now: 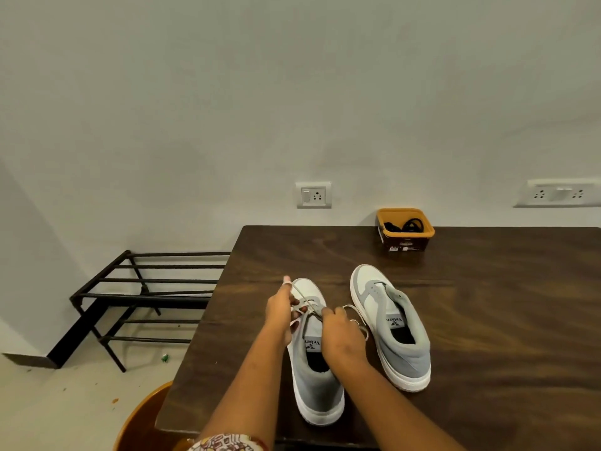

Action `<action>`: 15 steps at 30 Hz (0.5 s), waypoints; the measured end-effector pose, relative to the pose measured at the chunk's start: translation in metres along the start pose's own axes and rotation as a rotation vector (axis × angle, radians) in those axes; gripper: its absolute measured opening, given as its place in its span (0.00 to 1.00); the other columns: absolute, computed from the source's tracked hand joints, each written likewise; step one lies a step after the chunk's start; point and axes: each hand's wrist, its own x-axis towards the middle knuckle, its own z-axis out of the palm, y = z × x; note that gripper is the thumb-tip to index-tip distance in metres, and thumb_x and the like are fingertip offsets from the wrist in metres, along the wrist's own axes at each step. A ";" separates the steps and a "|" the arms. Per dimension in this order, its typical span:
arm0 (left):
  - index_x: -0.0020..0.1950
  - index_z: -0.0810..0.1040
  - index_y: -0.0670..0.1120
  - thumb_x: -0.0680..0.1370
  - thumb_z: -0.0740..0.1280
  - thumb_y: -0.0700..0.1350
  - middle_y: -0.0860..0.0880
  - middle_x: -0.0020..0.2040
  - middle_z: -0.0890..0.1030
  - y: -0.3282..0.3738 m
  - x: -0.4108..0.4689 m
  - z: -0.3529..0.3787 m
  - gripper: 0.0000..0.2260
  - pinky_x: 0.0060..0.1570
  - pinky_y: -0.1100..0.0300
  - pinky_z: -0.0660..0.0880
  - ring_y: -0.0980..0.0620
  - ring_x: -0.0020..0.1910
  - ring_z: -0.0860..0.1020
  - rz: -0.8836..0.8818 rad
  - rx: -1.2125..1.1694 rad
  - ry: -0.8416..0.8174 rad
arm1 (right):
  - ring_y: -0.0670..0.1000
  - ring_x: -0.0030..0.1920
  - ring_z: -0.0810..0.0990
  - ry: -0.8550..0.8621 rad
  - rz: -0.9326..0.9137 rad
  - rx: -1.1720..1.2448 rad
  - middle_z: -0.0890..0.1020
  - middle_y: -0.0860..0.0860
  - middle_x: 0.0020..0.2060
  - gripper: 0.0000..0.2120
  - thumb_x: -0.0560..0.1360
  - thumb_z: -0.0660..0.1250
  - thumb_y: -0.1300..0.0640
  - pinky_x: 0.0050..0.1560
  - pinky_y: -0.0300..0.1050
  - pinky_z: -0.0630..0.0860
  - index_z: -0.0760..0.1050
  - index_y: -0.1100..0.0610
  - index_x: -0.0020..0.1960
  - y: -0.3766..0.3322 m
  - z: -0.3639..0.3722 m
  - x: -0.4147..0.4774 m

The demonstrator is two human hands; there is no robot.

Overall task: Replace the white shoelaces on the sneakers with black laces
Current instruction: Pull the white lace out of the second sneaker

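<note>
Two grey-and-white sneakers stand on the dark wooden table [487, 304], toes pointing away from me. The right sneaker [393, 327] has bare eyelets, with no lace in it. The left sneaker [317, 379] holds a white lace [302, 299] in its lower eyelets. My left hand [281, 309] pinches a strand of that lace and pulls it up and to the left. My right hand [341, 336] rests over the tongue, fingers closed on the lace; a loose white loop [357, 315] trails to its right. Black laces [408, 226] lie in an orange tub [406, 230] at the table's far edge.
A black metal shoe rack [140, 301] stands against the wall left of the table. An orange stool [143, 424] sits below the table's near-left corner. Wall sockets [313, 195] are behind the table.
</note>
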 end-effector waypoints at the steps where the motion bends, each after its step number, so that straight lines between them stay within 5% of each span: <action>1: 0.34 0.71 0.47 0.78 0.58 0.62 0.48 0.37 0.77 0.002 0.004 0.000 0.22 0.41 0.57 0.71 0.51 0.36 0.77 -0.031 -0.040 -0.028 | 0.58 0.62 0.73 -0.013 0.005 -0.008 0.70 0.56 0.64 0.19 0.79 0.59 0.60 0.60 0.50 0.73 0.64 0.55 0.70 0.000 -0.001 -0.001; 3: 0.30 0.69 0.47 0.76 0.53 0.68 0.48 0.35 0.78 0.005 0.009 -0.003 0.28 0.48 0.54 0.69 0.49 0.38 0.77 -0.077 -0.093 -0.078 | 0.58 0.62 0.73 -0.017 0.017 -0.023 0.69 0.55 0.64 0.20 0.79 0.61 0.59 0.60 0.50 0.73 0.64 0.55 0.70 -0.001 -0.003 -0.001; 5: 0.34 0.78 0.44 0.78 0.47 0.68 0.47 0.38 0.81 0.002 0.015 -0.005 0.33 0.55 0.52 0.70 0.47 0.43 0.78 -0.079 -0.170 -0.164 | 0.59 0.61 0.73 -0.005 0.027 -0.023 0.69 0.55 0.63 0.19 0.79 0.60 0.59 0.59 0.50 0.73 0.65 0.55 0.69 -0.003 -0.005 0.000; 6: 0.45 0.82 0.44 0.79 0.45 0.66 0.46 0.43 0.83 0.000 0.017 -0.006 0.33 0.61 0.49 0.70 0.46 0.48 0.79 -0.055 -0.251 -0.222 | 0.59 0.61 0.73 0.005 0.030 -0.017 0.69 0.56 0.63 0.18 0.80 0.59 0.58 0.59 0.50 0.73 0.65 0.55 0.69 -0.005 -0.006 0.001; 8: 0.66 0.75 0.50 0.82 0.46 0.61 0.46 0.60 0.80 0.000 0.013 -0.004 0.26 0.69 0.45 0.66 0.44 0.60 0.76 -0.009 -0.424 -0.238 | 0.60 0.60 0.73 0.019 0.038 -0.021 0.68 0.56 0.62 0.16 0.80 0.57 0.59 0.58 0.51 0.73 0.66 0.56 0.68 -0.008 -0.006 0.002; 12: 0.76 0.60 0.55 0.82 0.54 0.55 0.51 0.75 0.63 -0.002 0.012 0.008 0.21 0.71 0.48 0.63 0.46 0.72 0.65 0.169 -0.263 0.019 | 0.60 0.60 0.73 0.029 0.033 -0.069 0.68 0.56 0.62 0.16 0.80 0.56 0.60 0.58 0.51 0.73 0.66 0.56 0.67 -0.001 -0.006 0.001; 15: 0.77 0.58 0.50 0.84 0.52 0.44 0.48 0.72 0.67 -0.003 0.015 0.009 0.20 0.68 0.52 0.67 0.45 0.68 0.70 0.234 -0.362 0.227 | 0.59 0.59 0.73 0.026 0.028 -0.079 0.67 0.56 0.63 0.17 0.80 0.57 0.61 0.57 0.50 0.74 0.66 0.55 0.68 0.000 -0.004 0.001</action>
